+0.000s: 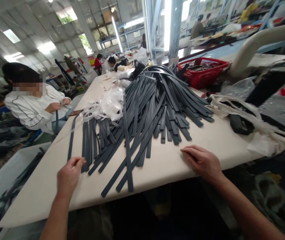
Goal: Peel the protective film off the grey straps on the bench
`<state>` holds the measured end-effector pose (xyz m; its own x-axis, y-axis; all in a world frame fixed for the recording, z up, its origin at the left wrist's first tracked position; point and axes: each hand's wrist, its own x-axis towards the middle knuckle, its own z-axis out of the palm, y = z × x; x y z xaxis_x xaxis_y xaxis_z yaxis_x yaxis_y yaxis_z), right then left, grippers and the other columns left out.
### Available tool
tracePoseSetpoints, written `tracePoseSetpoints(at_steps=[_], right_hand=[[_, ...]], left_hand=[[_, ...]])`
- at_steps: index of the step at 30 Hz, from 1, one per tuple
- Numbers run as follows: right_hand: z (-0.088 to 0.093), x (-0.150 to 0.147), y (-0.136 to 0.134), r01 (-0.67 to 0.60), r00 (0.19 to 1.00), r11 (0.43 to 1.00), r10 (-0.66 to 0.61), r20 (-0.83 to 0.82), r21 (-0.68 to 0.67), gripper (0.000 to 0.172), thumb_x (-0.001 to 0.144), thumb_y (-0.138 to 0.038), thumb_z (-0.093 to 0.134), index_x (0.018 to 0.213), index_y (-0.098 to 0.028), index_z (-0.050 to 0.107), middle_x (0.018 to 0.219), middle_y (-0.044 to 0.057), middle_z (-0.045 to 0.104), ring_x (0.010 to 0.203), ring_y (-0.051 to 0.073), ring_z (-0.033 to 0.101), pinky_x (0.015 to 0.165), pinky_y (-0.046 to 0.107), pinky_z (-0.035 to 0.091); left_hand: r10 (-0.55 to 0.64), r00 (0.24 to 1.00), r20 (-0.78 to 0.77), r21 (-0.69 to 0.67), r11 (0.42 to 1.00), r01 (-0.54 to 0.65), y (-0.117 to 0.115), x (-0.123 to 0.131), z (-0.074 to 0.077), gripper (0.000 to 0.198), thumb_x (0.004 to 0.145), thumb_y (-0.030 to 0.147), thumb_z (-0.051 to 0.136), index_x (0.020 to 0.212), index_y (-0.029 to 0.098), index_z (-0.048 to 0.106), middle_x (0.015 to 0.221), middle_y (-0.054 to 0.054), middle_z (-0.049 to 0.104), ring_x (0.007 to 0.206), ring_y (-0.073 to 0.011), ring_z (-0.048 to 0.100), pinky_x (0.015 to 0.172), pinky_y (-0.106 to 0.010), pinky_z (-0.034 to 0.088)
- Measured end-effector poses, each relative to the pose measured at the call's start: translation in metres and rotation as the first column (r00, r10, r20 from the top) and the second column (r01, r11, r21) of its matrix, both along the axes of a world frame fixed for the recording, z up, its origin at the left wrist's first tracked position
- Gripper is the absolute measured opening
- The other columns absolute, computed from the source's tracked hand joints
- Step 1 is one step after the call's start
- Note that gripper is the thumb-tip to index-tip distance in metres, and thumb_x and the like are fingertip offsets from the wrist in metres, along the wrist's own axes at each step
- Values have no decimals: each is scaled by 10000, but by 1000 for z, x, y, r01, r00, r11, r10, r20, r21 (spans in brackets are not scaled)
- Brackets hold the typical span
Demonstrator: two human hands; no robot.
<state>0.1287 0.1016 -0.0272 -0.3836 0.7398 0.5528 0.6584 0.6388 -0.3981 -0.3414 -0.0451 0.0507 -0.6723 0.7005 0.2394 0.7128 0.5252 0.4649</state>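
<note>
A large heap of dark straps [152, 110] is spread fanwise across the pale worktop [182, 166], the near ends reaching toward the front edge. The left hand [68, 176] is placed at the near ends of the leftmost straps, its fingertips [81, 162] curled against the end of one strap [84, 146]; a pinch appears to be forming, but whether the strap is actually gripped cannot be told from this view. The right hand [202, 161] is laid flat and open on bare worktop, palm down, nothing held, just clear of the short strap ends at the right side of the heap. The step in hand is judged to be the singling-out of one strap from the left margin of the heap. For the next move, a firm pinch on that one end would be called for, and a pull along the strap's own length toward the front edge, so that the neighbouring straps lying beside and across it are not dragged along. A single narrow strap [70, 140] lies apart to the left. White plastic wrapping [109, 105] rests against the far left of the heap, a red basket [202, 71] stands beyond it, and a white cloth bundle [252, 123] lies to the right. A seated person [34, 106] in white works at the far left side.
</note>
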Motion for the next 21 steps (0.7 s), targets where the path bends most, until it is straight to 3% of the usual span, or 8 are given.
tracePoseSetpoints(at_steps=[3,5,8,12,17,21], right_hand=[[-2,1,1,-16,1000,1000,16,0,-5,258,959,-304,473,978,-213,714,984,54,732,861,195,700,722,284,528],[-2,2,1,-24,1000,1000,24,1,-5,259,955,-306,473,977,-214,714,990,57,732,867,199,699,733,289,529],[-1,3,1,-25,1000,1000,26,5,-8,260,950,-301,470,970,-221,717,999,54,732,871,202,699,732,297,532],[2,2,1,-43,999,999,43,-2,-6,264,948,-295,464,965,-216,716,995,57,730,866,197,699,718,294,536],[1,5,5,-50,999,998,50,-14,-46,276,947,-308,452,965,-223,714,1006,56,728,876,206,698,731,312,538],[6,3,2,-68,993,974,45,-112,-214,276,919,-373,487,943,-241,728,1036,64,727,914,244,691,791,356,536]], left_hand=[[-262,965,7,-20,965,262,36,47,-2,305,869,439,474,935,247,702,961,-18,770,909,-207,686,833,-282,478],[-372,928,33,-109,921,374,60,73,-7,349,897,468,448,942,245,712,992,-36,762,920,-211,678,817,-286,464],[-406,912,64,-220,885,410,90,102,-16,359,827,559,571,805,222,696,867,-63,736,828,-231,654,746,-306,425],[-366,922,125,-166,909,383,119,116,-29,313,676,468,759,616,210,592,651,-31,631,696,-211,591,686,-308,367],[-372,885,280,1,922,387,128,114,-35,276,670,352,726,596,209,501,550,32,503,564,-148,488,601,-279,346],[-447,779,439,196,894,403,104,145,-30,254,781,438,580,741,214,467,626,43,509,574,-127,491,567,-246,388]])
